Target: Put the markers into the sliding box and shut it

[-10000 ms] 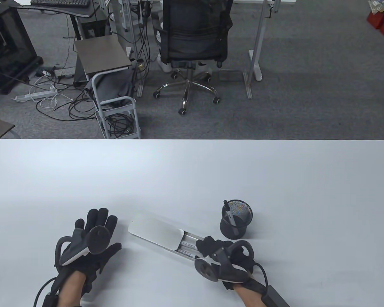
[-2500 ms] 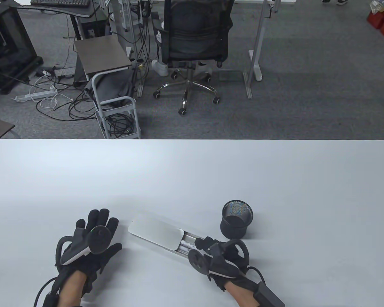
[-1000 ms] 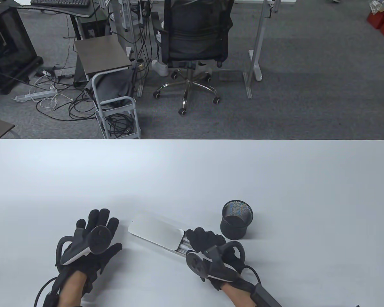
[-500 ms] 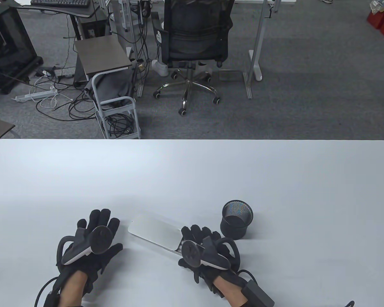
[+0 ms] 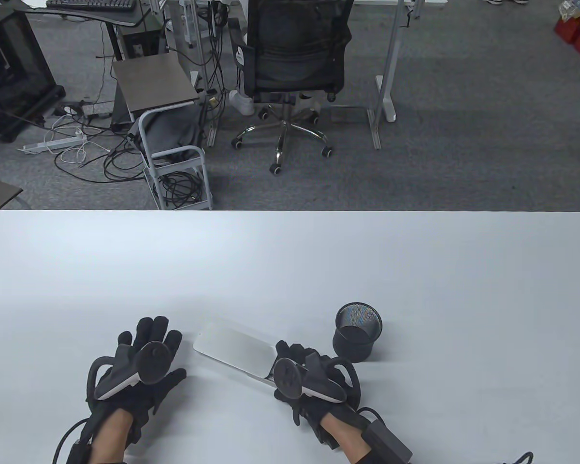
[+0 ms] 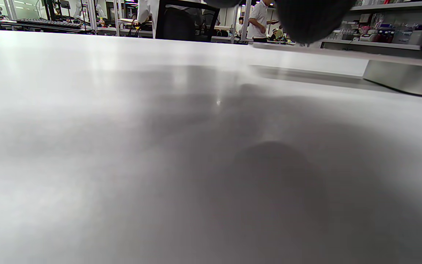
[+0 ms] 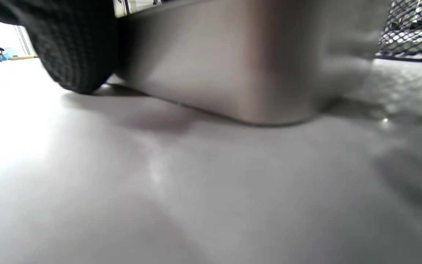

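Note:
The white sliding box lies slanted on the table near its front edge. My right hand covers the box's right end, its fingers curled over the tray. In the right wrist view the tray end fills the frame, with a gloved finger against its side. The markers are hidden under my hand and the lid. My left hand rests flat on the table just left of the box, fingers spread and holding nothing. The left wrist view shows the box's end at the right edge.
A black mesh pen cup stands just right of the box, with nothing showing inside it. The white table stretches far beyond the box. Behind it are an office chair, a small cart and floor cables.
My right hand slid left along the tray toward the lid, and the exposed part with the markers is now covered. Ten seconds ago a marker stood in the cup. The left hand barely moved.

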The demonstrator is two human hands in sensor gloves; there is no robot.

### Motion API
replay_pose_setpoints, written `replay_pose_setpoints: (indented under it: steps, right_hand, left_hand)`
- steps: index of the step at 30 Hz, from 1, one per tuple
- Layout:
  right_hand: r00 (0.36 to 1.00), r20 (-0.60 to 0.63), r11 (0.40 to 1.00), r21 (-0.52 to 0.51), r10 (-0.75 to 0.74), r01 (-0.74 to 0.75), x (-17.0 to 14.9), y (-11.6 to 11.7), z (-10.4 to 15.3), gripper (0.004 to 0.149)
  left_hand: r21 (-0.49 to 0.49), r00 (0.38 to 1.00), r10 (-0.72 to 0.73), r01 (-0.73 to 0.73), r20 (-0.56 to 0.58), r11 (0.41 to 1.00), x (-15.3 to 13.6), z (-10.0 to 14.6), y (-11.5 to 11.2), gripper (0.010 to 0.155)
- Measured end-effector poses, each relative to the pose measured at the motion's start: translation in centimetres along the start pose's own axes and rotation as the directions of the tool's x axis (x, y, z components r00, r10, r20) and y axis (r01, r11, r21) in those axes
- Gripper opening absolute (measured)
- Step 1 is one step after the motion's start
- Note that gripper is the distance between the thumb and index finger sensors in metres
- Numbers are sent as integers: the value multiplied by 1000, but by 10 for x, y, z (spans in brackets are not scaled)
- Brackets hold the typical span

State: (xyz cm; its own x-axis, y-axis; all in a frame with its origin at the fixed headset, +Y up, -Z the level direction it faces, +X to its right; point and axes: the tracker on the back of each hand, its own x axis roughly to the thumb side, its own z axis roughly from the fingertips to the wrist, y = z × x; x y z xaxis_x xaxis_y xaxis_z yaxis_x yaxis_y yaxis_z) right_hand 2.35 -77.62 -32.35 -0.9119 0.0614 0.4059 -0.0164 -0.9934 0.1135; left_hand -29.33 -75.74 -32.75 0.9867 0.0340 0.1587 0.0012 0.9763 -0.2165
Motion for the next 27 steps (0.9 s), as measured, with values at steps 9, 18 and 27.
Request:
replay_pose_setpoints:
  steps: [9,18,27]
  right_hand:
    - [998,52,998,-51,-45,48,-3,-9,9,67]
    - [988,129,996,2,-87,87,-1,-7,13,66]
    - [978,169,992,56,-123,116,-5,-2,12,65]
  left_hand:
    - [-2,1000,13,-13,-4,1000,0,1,1,81]
    - [10,1000,-8,8,2,1000,1,2,4,79]
    - [-16,999,-44,44,1,999,2,2,4,75]
